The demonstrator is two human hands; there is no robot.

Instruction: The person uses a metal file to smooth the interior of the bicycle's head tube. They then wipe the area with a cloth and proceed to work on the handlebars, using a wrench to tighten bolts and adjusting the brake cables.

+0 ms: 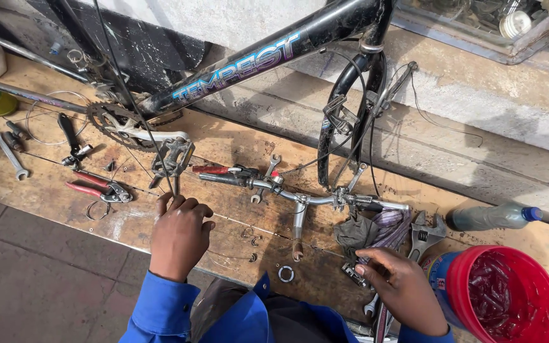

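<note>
The left hand (179,236) reaches up from the six o'clock edge in a blue sleeve (160,311), wrist straight, knuckles up and fingers curled toward twelve o'clock; its grip is pinched together at the fingertips on a thin wire cable (166,166) that runs up past the bicycle pedal (174,155) toward eleven o'clock. The right hand (401,286) comes in from five o'clock, palm down and fingers bent toward ten o'clock, its grip closed on a small metal brake part (352,273) held just above the wooden worktop (236,143). Between the two hands lie a small metal ring (286,274) and a steel handlebar (300,197) that stretches from nine to three o'clock, with a red-handled tool (210,169) at its left end. An upturned black bicycle frame (268,54) crosses the top of the view, its chainring (112,124) at ten o'clock from the left hand. At nine o'clock from that hand rest red-handled pliers (93,185), and farther out a spanner (9,155). At twelve o'clock from the right hand sits a crumpled rag (373,227), with an adjustable wrench (426,234) at one o'clock, a plastic bottle (494,216) beyond it, and a red tub (506,295) just beside the hand at three o'clock.
</note>
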